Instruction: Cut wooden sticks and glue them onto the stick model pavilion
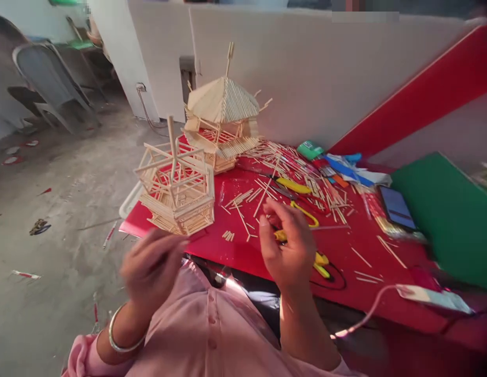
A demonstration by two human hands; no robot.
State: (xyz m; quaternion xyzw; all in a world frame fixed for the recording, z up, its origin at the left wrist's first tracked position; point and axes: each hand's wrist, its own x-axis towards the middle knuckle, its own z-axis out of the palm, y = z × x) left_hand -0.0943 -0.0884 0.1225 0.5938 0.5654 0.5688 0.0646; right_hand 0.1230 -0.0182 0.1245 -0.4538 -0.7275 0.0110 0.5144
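My left hand is raised near the red table's front left corner, just below an open-framed stick model; motion blurs it and its fingers do not read. My right hand hovers over the table with fingers curled loosely, above yellow-handled pliers; whether it holds anything is hidden. A roofed stick house stands behind the open model. Loose wooden sticks lie scattered across the table.
A yellow cutter, a phone, a green board, coloured packets and a white cable lie on the right. A white wall runs behind. Grey chairs stand on the concrete floor at left.
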